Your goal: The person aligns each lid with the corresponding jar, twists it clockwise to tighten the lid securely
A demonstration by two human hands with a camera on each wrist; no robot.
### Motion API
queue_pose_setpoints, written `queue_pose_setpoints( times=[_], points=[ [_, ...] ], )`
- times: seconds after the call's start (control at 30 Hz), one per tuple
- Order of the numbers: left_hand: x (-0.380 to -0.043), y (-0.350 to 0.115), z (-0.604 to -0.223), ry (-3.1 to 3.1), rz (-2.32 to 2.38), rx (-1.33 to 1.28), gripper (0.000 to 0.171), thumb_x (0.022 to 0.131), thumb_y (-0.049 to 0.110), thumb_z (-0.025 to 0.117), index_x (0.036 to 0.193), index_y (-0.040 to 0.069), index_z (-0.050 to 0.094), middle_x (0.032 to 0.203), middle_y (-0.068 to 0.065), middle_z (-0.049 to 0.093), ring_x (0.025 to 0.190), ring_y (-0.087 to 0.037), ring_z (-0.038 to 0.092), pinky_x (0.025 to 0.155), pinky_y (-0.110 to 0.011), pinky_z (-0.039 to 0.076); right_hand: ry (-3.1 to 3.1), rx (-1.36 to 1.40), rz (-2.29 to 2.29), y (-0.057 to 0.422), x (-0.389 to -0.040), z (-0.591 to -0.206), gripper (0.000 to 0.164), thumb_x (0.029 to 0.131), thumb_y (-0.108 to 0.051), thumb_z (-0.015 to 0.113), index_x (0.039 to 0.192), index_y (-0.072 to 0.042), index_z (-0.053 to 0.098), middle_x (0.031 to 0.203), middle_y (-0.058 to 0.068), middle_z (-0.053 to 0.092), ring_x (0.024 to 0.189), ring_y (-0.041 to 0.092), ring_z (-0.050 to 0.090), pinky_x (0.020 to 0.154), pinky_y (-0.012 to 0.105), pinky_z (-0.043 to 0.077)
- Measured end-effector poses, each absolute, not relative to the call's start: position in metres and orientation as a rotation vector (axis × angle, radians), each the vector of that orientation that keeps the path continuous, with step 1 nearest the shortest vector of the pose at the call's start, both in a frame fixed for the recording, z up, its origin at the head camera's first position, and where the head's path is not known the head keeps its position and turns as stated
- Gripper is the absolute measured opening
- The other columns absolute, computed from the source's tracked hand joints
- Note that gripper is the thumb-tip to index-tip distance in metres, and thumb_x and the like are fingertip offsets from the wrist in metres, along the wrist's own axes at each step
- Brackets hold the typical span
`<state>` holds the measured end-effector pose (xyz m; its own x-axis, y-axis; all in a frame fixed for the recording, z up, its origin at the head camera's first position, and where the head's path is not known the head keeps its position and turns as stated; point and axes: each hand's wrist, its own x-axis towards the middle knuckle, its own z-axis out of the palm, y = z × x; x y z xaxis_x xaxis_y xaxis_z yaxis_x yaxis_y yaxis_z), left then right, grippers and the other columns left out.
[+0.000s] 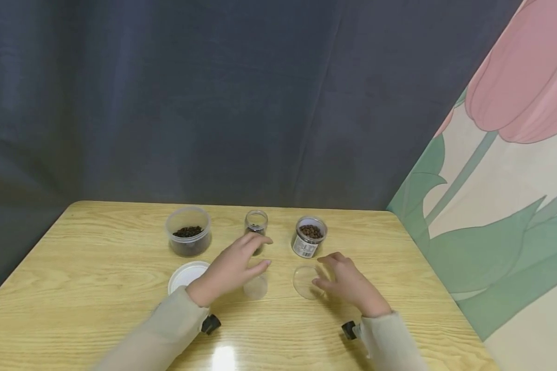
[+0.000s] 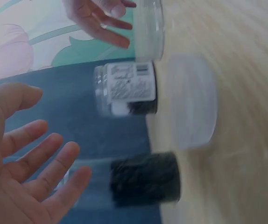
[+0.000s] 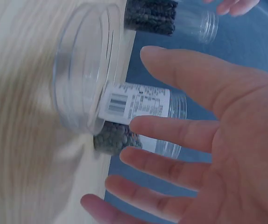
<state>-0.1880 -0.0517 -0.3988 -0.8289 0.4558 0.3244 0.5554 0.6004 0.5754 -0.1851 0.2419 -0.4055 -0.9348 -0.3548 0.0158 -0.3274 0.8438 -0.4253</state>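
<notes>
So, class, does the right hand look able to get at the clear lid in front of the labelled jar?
Probably yes: the right hand is open and holds nothing, close beside the clear lid. Nothing seems to block it; the labelled jar stands behind the lid.

A patch of glare whitens the table in the head view; both wrist views look hazy, soft.
</notes>
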Motion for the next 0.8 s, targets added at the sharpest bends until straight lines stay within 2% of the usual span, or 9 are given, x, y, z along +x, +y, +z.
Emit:
queue_pose_setpoints(
  times=[0.2,0.53,0.8],
  points=[
    [-0.197,-0.028,-0.410,-2.712,-1.360,-0.797,0.050,0.101,0.025,0.065,0.146,0.010,0.048,0.144,-0.008,0.051,0.127,-0.028,0.056,0.103,-0.045,0.052,2.949,-0.599,-0.653,0.235,-0.186,-0.410,0.056,0.090,-0.025,0.079,0.133,0.005,0.060,0.131,0.027,0.057,0.118,0.048,0.055,0.100,0.063,0.048],
    [-0.213,-0.003,-0.421,-2.704,-1.540,-0.760,0.061,0.105,0.032,0.058,0.155,0.009,0.034,0.154,-0.017,0.036,0.135,-0.033,0.047,0.106,-0.049,0.048,2.946,-0.600,-0.635,0.229,-0.184,-0.416,0.060,0.093,-0.030,0.075,0.140,0.001,0.055,0.136,0.027,0.053,0.121,0.047,0.053,0.099,0.064,0.049],
    [-0.229,0.012,-0.428,-2.734,-1.603,-0.639,0.061,0.106,0.032,0.056,0.156,0.006,0.033,0.155,-0.020,0.035,0.138,-0.036,0.044,0.110,-0.052,0.044,2.932,-0.603,-0.631,0.222,-0.182,-0.418,0.068,0.089,-0.036,0.080,0.140,0.002,0.055,0.138,0.026,0.052,0.122,0.047,0.052,0.100,0.064,0.049]
  ],
)
